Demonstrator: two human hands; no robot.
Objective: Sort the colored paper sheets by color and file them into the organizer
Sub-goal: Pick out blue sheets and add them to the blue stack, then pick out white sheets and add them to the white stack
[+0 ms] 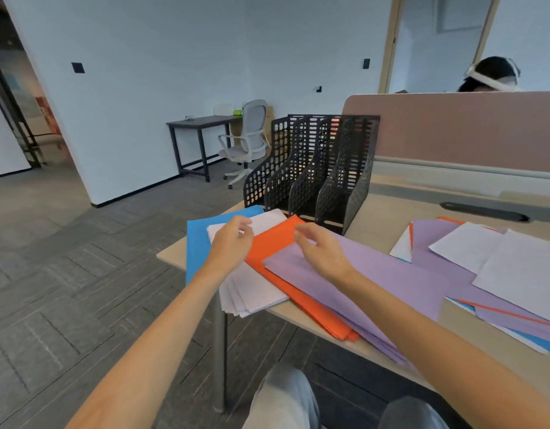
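Note:
Four sorted stacks fan across the desk's left corner: blue sheets (195, 243), white sheets (252, 289), orange sheets (273, 239) and purple sheets (376, 277). My left hand (233, 243) hovers over the white stack with fingers loosely bent, holding nothing. Over the near edge of the purple stack, my right hand (320, 249) is spread and relaxed, also holding nothing. The black perforated file organizer (311, 168) stands just behind the stacks, its slots facing me.
An unsorted mix of white, purple, blue and orange sheets (499, 261) lies at the right of the desk (388, 221). A pink divider panel (468, 128) runs behind, with a person beyond it. The stacks overhang the desk's front edge.

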